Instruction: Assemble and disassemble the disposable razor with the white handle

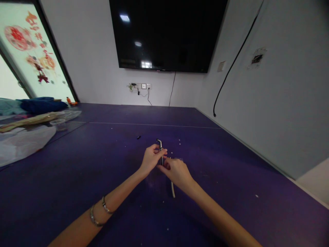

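Above the purple surface, my left hand (151,158) pinches a slim black-and-silver stick-like object (161,145) near its middle. It is held nearly upright, its shiny top end bending over to the left. My right hand (177,171) is closed at the lower end of the same object, thumb and fingertips together; the exact grip is partly hidden. A thin pale strip (172,189) shows below my right hand, its upper part hidden behind the hand. Beyond my hands lies a small black piece (138,137). What looks like a small clear item (179,159) peeks out behind my right knuckles.
Small white bits (256,196) are scattered over the purple surface (89,181). At the left lie folded blue cloth (42,105) and a white plastic bag (28,142). A black screen (167,34) hangs on the far wall, above sockets (144,86). A black cable (232,65) dangles at the right wall.
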The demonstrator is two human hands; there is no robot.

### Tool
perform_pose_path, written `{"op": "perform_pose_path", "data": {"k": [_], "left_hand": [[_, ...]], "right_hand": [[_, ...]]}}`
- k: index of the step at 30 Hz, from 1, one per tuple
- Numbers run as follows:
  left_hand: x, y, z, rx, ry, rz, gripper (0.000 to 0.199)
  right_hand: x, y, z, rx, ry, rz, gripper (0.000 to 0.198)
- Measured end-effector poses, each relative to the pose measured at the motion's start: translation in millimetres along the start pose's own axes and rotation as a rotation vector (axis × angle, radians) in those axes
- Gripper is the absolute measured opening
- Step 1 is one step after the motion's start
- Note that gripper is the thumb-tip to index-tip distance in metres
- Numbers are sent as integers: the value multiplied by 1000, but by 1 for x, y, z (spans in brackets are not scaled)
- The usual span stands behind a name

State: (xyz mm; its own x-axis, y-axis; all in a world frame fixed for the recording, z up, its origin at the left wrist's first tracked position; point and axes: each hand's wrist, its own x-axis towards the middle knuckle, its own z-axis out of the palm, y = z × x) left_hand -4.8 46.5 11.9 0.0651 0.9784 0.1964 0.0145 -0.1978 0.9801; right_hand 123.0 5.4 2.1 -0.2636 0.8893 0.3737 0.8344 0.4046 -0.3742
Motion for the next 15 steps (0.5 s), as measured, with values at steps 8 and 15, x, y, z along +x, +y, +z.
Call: {"op": "perform_pose_path", "data": {"k": [8, 15], "left_hand": [[5, -12, -1, 111, -139, 1, 26], [31, 23, -51, 391, -141, -156, 43]], "right_hand": [[4, 5, 4, 26, 28, 20, 27], [7, 23, 17, 147, -153, 172, 39]]}}
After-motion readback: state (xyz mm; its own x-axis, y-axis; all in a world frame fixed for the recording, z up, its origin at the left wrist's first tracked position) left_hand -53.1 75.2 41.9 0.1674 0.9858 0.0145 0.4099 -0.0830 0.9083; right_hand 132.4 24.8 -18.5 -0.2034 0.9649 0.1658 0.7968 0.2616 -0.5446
